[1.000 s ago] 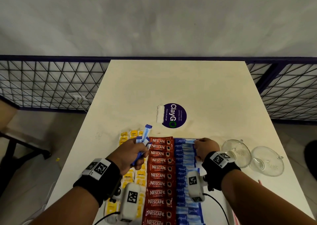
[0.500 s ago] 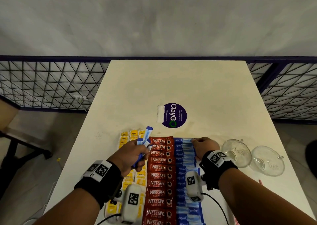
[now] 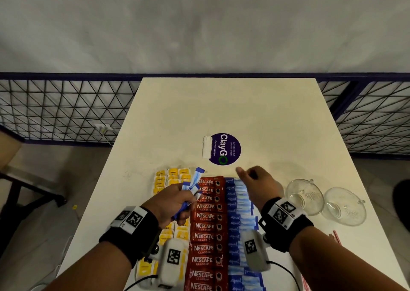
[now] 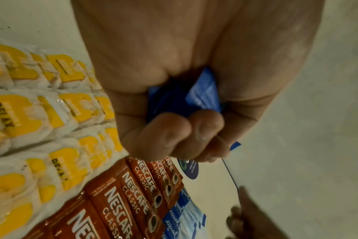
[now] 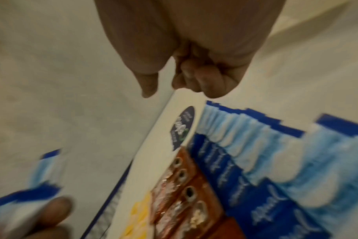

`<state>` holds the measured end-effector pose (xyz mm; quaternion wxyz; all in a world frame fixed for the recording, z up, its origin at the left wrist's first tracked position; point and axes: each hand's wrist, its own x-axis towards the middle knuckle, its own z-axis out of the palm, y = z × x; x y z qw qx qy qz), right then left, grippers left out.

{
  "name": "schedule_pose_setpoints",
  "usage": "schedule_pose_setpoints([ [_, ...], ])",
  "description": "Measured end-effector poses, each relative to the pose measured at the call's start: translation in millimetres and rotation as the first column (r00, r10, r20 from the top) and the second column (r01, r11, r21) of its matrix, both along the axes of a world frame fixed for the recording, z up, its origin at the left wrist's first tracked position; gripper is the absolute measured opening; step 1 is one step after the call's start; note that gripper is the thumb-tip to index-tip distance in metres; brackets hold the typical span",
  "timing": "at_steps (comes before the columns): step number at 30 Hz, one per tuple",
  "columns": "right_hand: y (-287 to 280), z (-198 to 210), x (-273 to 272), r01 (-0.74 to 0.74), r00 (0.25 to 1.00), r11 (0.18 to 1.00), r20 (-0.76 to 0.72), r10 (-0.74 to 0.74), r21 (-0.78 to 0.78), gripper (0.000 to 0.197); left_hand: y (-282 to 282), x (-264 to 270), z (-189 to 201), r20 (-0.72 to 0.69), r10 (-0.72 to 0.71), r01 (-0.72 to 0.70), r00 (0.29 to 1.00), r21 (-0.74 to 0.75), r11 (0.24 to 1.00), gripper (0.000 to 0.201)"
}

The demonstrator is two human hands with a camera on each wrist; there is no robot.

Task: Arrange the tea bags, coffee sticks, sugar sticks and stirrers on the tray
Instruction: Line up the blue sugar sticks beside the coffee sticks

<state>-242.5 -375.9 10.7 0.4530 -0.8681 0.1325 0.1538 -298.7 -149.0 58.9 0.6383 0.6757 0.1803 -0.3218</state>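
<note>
Head looks down; wrist views close, sharing coffee sticks point(image 3: 205, 226)

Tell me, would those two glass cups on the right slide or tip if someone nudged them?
The glass cups look wide and low, so they would probably slide rather than tip. The table looks smooth, which favours sliding. Being clear glass, they are likely fragile, and they sit near the table's right edge.
</note>
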Motion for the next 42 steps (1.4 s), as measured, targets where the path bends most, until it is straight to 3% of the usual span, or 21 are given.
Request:
schedule_pose_setpoints([
  [2, 13.4, 18.8, -5.5, -0.147, 0.987, 0.952, 0.094, 0.126, 0.268, 0.024, -4.0, 2.1, 2.5, -0.015, -0.044, 0.044, 0.999, -0.003, 0.999, 0.014],
  [4, 20.8, 29.2, -7.9, -0.276, 0.961, 0.879, 0.113, 0.252, 0.389, 0.014, -8.8, 4.5, 5.4, -0.036, -0.103, 0.102, 0.994, -0.008, 0.995, 0.013],
  [7, 21.6, 35.2, -8.8, -0.302, 0.953, 0.863, 0.140, 0.268, 0.405, 0.006, -15.3, 7.7, 8.6, -0.054, -0.178, 0.178, 0.983, -0.012, 0.984, 0.012],
  [9, 16.9, 33.9, -8.2, -0.210, 0.978, 0.878, 0.105, 0.182, 0.431, 0.013, -16.3, 9.2, 9.7, -0.041, -0.164, 0.164, 0.986, -0.015, 0.986, 0.011],
  [12, 11.6, 32.3, -10.1, -0.140, 0.990, 0.858, 0.089, 0.110, 0.494, 0.009, -16.6, 10.2, 9.8, -0.038, -0.159, 0.158, 0.987, -0.017, 0.987, 0.010],
  [17, 18.1, 35.0, -13.9, -0.269, 0.962, 0.870, 0.158, 0.223, 0.414, 0.014, -26.0, 11.7, 12.3, -0.046, -0.239, 0.237, 0.970, -0.039, 0.971, 0.008],
  [24, 12.1, 32.9, -8.4, -0.121, 0.992, 0.885, 0.098, 0.086, 0.449, 0.017, -23.9, 8.7, 7.7, -0.034, -0.188, 0.187, 0.982, -0.038, 0.982, 0.011],
  [28, -1.4, 24.3, -3.5, 0.155, 0.984, 0.772, -0.030, -0.174, 0.616, 0.014, -14.3, 5.6, 3.4, -0.046, -0.158, 0.158, 0.986, 0.001, 0.987, 0.009],
  [30, -11.1, 15.1, -2.4, 0.265, 0.962, 0.779, -0.104, -0.252, 0.568, 0.012, -8.5, 4.6, 0.2, -0.048, -0.123, 0.125, 0.991, 0.050, 0.991, 0.009],
  [32, -19.4, 2.4, -4.6, 0.303, 0.953, 0.838, -0.156, -0.259, 0.454, 0.015, -3.5, 4.0, -3.5, -0.049, -0.096, 0.101, 0.994, 0.095, 0.990, 0.011],
  [36, -27.8, -18.2, -10.2, 0.310, 0.937, 0.884, -0.269, -0.222, 0.350, 0.020, 1.2, 3.5, -8.7, -0.064, -0.087, 0.095, 0.994, 0.130, 0.987, 0.008],
  [42, -25.6, -42.9, -5.6, 0.221, 0.936, 0.953, -0.319, -0.147, 0.208, 0.027, 3.0, 2.0, -9.5, -0.068, -0.090, 0.098, 0.994, 0.120, 0.988, 0.004],
])
